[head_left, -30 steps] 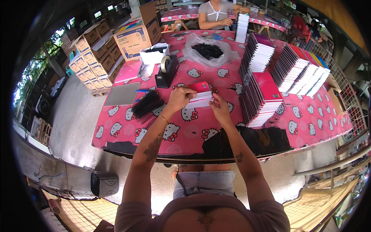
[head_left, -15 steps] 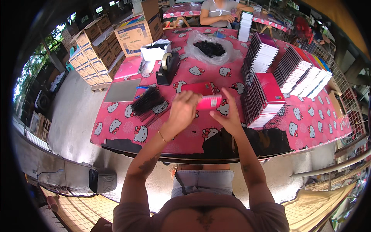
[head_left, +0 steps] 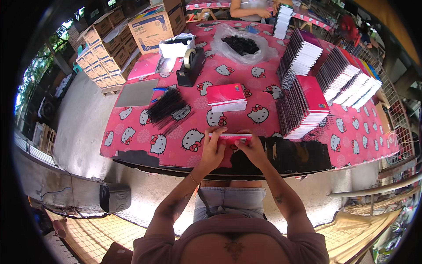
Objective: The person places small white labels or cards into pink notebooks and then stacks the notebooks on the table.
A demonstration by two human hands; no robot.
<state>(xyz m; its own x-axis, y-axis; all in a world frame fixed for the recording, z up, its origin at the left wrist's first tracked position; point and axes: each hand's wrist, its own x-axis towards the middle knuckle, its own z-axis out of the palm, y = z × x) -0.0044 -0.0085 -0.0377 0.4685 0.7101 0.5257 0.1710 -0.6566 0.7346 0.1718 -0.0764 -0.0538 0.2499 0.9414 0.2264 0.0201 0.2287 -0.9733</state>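
Observation:
A red-covered notebook [head_left: 230, 137] stands on edge close to the table's front, gripped at both ends. My left hand [head_left: 214, 147] closes round its left end, and my right hand [head_left: 251, 147] holds the right end with the thumb on the cover. Just beyond lies a small stack of red notebooks [head_left: 226, 94] with white page edges. To their left is a loose heap of black binding coils [head_left: 166, 106]. A tall stack of coil-bound red notebooks [head_left: 304, 105] rises to the right of my hands.
A black tape dispenser [head_left: 190, 68] and a clear plastic bag [head_left: 220, 44] holding black pieces occupy the table's far side. More notebook stacks [head_left: 345, 77] line the right. Cartons [head_left: 151, 33] stand at the back left. Across the table, a person's hand [head_left: 263, 13] is near upright notebooks [head_left: 281, 22].
Both hands have come down toward me with the red notebook. My right hand was open beside it and now grips its right end. The small stack is now uncovered.

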